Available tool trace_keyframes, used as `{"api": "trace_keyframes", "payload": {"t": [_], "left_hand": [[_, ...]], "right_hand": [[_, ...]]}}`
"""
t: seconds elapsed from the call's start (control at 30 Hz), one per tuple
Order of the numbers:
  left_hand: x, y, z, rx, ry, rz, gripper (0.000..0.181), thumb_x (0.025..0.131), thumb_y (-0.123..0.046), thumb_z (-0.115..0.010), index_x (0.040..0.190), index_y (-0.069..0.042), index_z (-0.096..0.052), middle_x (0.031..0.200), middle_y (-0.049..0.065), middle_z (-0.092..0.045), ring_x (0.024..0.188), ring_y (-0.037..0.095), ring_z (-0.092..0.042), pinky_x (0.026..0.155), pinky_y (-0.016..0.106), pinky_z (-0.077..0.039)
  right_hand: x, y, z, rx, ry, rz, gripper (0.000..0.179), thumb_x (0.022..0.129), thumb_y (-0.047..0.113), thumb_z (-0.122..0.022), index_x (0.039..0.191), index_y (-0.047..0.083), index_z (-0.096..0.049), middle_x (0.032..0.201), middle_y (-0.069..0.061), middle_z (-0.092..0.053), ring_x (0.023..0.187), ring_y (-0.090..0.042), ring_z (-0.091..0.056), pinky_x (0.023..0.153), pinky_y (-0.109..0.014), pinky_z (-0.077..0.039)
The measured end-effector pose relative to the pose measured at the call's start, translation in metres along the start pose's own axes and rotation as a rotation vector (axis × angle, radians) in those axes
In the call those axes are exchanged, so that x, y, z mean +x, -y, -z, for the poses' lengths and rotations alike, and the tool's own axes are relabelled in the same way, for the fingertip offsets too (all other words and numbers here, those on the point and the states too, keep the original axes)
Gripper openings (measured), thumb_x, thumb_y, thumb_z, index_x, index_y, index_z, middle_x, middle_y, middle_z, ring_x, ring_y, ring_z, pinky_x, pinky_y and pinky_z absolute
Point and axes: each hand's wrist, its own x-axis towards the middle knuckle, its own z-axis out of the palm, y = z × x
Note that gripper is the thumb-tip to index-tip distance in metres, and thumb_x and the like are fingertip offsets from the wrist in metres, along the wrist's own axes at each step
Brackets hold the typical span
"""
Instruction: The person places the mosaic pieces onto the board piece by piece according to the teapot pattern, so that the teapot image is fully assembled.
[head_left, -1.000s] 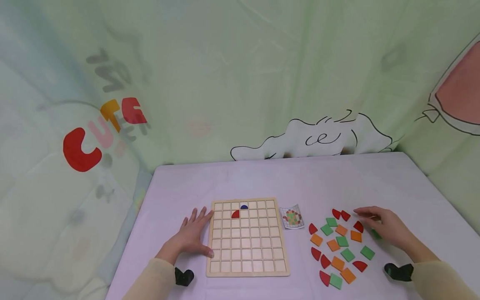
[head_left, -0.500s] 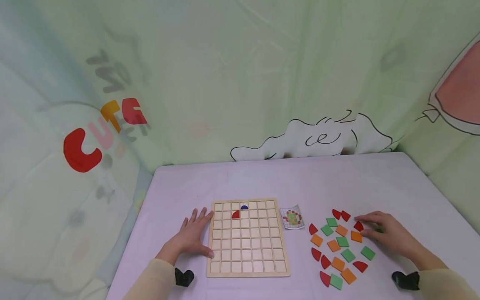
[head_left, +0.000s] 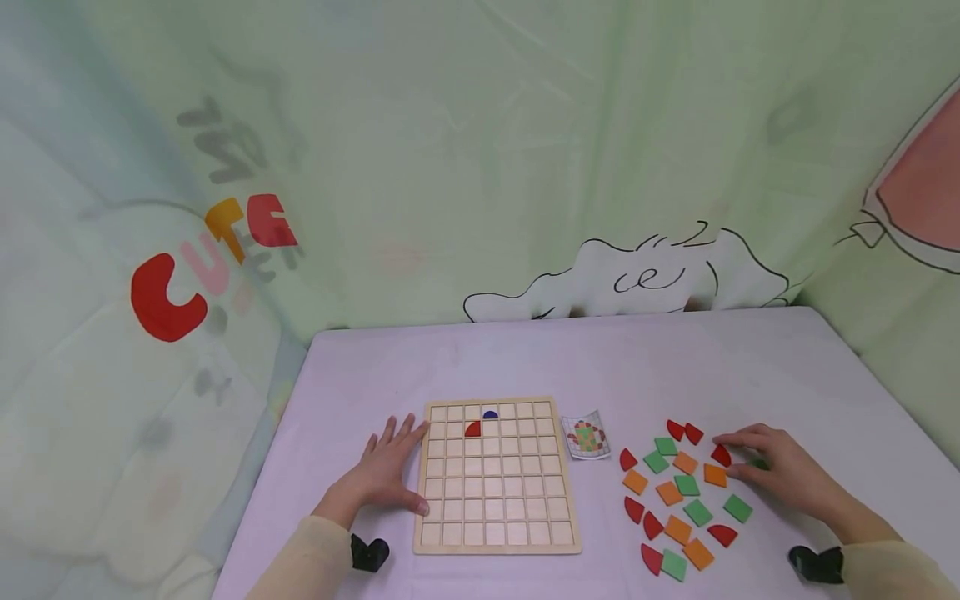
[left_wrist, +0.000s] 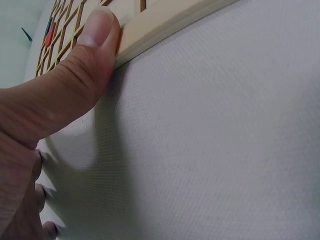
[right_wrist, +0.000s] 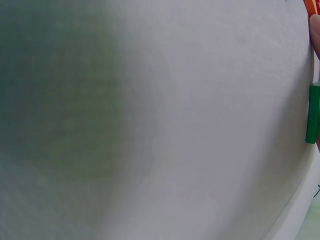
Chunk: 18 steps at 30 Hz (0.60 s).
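Several coloured letters [head_left: 171, 312] far left, on a pale green curtain [head_left: 420, 167]. Next, left hand [head_left: 381, 477], fingers spread wide against the left side of a wooden grid board [head_left: 492, 487], thumb [left_wrist: 97, 30] resting on its rim. On the board, set flat on a lilac table [head_left: 525, 358]: red quarter-round [head_left: 472, 429] in the second row from the far edge, third column; blue piece [head_left: 491, 415] in the farthest row, fourth column. Just beside the board, small patterned card [head_left: 587, 437]. Farther right, scattered red wedges [head_left: 652, 559], orange squares [head_left: 699, 554] and green squares [head_left: 673, 567]. Then right hand [head_left: 787, 471], thumb and forefinger apart, red wedge between the tips [head_left: 721, 455]; impossible to tell whether pinched. Green piece [right_wrist: 313, 114] by that hand, partly hidden; held or lying loose, likewise impossible to tell.
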Motion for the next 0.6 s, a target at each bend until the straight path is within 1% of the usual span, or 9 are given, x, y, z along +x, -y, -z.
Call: {"api": "trace_keyframes", "payload": {"t": [0.07,0.1,0.17,0.23,0.27,0.33,0.37,0.47,0.6], "left_hand": [[0.0,-0.0005,0.0004,0.0,0.001,-0.001,0.127,0.059,-0.044,-0.098,0.162,-0.014,-0.029,0.171,0.016,-0.018,0.159,0.044,-0.004,0.125,0.069,-0.009],[0.0001,-0.0005,0.0004,0.0,0.002,-0.001,0.127,0.059,-0.044,-0.098,0.162,-0.014,-0.029,0.172,0.016,-0.018,0.159,0.044,-0.004,0.125,0.069,-0.009],[0.0012,0.0011,-0.001,0.002,0.001,0.001,0.127,0.059,-0.045,-0.098,0.162,-0.015,-0.029,0.172,0.015,-0.017,0.159,0.043,-0.004,0.126,0.068,-0.008],[0.0017,0.0016,-0.0014,0.0,0.002,0.001,0.128,0.059,-0.045,-0.097,0.162,-0.015,-0.029,0.172,0.015,-0.017,0.159,0.043,-0.004,0.126,0.069,-0.008],[0.0018,0.0018,-0.0015,0.0,0.002,0.0,0.128,0.059,-0.045,-0.098,0.162,-0.015,-0.028,0.172,0.015,-0.017,0.159,0.043,-0.004,0.126,0.069,-0.008],[0.0021,0.0022,-0.0018,0.0,0.001,0.0,0.128,0.059,-0.045,-0.098,0.162,-0.015,-0.029,0.172,0.015,-0.017,0.159,0.043,-0.003,0.125,0.069,-0.008],[0.0013,0.0012,-0.0008,-0.001,0.003,-0.001,0.128,0.059,-0.045,-0.098,0.162,-0.014,-0.029,0.172,0.016,-0.018,0.159,0.044,-0.004,0.125,0.069,-0.008],[0.0008,0.001,-0.0009,0.008,0.002,-0.002,0.128,0.059,-0.045,-0.098,0.162,-0.014,-0.029,0.172,0.016,-0.018,0.159,0.044,-0.004,0.125,0.069,-0.009],[0.0014,0.0011,-0.0013,0.01,0.002,0.002,0.127,0.059,-0.045,-0.098,0.162,-0.015,-0.029,0.172,0.015,-0.018,0.159,0.043,-0.004,0.126,0.068,-0.009]], "right_hand": [[0.0005,0.0,0.0007,-0.002,0.0,0.001,0.042,0.082,0.011,-0.082,0.122,0.001,-0.072,0.113,-0.019,-0.067,0.107,-0.039,-0.06,0.078,-0.022,-0.057],[0.0009,0.0001,0.0009,-0.002,-0.001,0.0,0.042,0.082,0.01,-0.082,0.122,0.001,-0.071,0.113,-0.02,-0.067,0.107,-0.04,-0.059,0.081,-0.028,-0.06],[0.0017,0.0006,0.0013,-0.003,-0.002,-0.004,0.041,0.083,0.01,-0.082,0.121,0.001,-0.072,0.113,-0.02,-0.067,0.107,-0.04,-0.059,0.083,-0.031,-0.06],[0.0024,0.0008,0.0015,0.001,-0.004,-0.005,0.04,0.083,0.01,-0.082,0.12,0.0,-0.072,0.113,-0.021,-0.067,0.107,-0.041,-0.059,0.087,-0.048,-0.061],[0.0026,0.0009,0.0013,0.001,-0.006,-0.007,0.039,0.083,0.009,-0.082,0.12,0.0,-0.072,0.113,-0.021,-0.067,0.107,-0.041,-0.06,0.088,-0.054,-0.06],[0.0026,0.0005,0.0006,0.003,-0.006,-0.011,0.038,0.084,0.009,-0.081,0.12,-0.001,-0.072,0.113,-0.02,-0.068,0.108,-0.042,-0.06,0.088,-0.054,-0.06],[0.0024,0.0004,0.0001,0.009,-0.008,-0.011,0.038,0.084,0.009,-0.081,0.12,-0.001,-0.071,0.113,-0.021,-0.068,0.108,-0.043,-0.06,0.089,-0.06,-0.057],[0.0021,0.0008,0.0003,0.019,-0.011,-0.015,0.039,0.084,0.008,-0.08,0.121,-0.002,-0.07,0.115,-0.022,-0.068,0.11,-0.045,-0.06,0.09,-0.061,-0.057],[0.0045,0.0052,0.0041,0.057,-0.014,-0.017,0.041,0.086,0.008,-0.078,0.125,-0.003,-0.068,0.119,-0.026,-0.066,0.114,-0.048,-0.057,0.092,-0.066,-0.055]]}}
